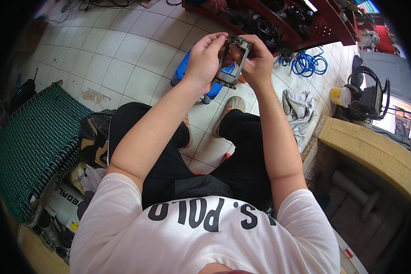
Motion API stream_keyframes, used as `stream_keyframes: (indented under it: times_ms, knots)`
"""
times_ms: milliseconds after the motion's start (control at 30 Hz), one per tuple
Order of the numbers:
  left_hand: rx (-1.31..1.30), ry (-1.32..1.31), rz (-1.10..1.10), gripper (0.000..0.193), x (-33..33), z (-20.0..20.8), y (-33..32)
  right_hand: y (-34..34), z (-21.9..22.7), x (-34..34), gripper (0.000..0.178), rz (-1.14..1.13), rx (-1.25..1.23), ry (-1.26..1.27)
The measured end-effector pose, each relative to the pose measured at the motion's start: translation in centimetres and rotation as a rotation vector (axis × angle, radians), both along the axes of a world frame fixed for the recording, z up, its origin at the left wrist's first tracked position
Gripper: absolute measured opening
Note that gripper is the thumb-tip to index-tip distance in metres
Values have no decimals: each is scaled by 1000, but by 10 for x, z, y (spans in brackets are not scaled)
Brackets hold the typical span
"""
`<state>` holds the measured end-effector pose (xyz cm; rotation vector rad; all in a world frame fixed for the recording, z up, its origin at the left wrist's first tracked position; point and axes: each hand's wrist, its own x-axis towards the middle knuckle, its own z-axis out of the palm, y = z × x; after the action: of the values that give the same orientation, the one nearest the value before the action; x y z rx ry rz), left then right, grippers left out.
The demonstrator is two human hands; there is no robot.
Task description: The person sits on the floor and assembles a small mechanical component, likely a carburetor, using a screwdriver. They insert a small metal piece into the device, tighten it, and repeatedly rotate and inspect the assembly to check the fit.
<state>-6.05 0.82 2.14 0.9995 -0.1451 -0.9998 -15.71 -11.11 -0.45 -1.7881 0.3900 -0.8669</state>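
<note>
Both my hands are raised in front of me around a rectangular dark metal frame (pixel 225 80) with an open middle. My left hand (pixel 204 60) grips its left side, thumb and fingers bent near the top corner. On the opposite side, my right hand (pixel 257 63) has its fingers wrapped around the frame's edge, some of them partly hidden behind it. The frame tilts in the air above the floor. Below it stands a blue plastic object (pixel 181 71), partly covered by my left hand and the frame, so its kind cannot be made out.
A red metal rack (pixel 301 41) with dark parts stands ahead on the right, beside a coiled blue hose (pixel 308 64). A grey cloth (pixel 298 112) lies on the tiled floor (pixel 128 82). A green woven seat (pixel 39 137) is at left; a yellowish ledge (pixel 363 148) is at right.
</note>
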Motion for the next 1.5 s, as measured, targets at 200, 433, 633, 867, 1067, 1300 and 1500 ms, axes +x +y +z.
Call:
stream_keyframes:
  times_ms: [200, 433, 633, 867, 1067, 1300, 1500]
  knots:
    - [-8, -9, -8, 24, 1, -2, 1, -2, -2, 0, 23, -6, -17, 7]
    - [32, 3, 16, 33, 0, 6, 1, 0, 0, 0, 21, -10, -11, -2]
    - [-41, 91, 24, 34, 4, 2, 4, 1, 2, 1, 20, -13, 11, -4]
    - [-39, 96, 55, 31, 4, 1, 2, 0, -1, 0, 20, -22, 12, 6]
    - [2, 69, 20, 33, 7, -4, 0, 2, 0, 1, 19, -11, 25, 5]
    - [-50, 179, 33, 34, 8, 0, 2, 3, -1, 1, 17, 9, 78, -26]
    - [-44, 132, 5, 37, 10, -4, 2, 4, 0, 1, 18, -1, 78, -12]
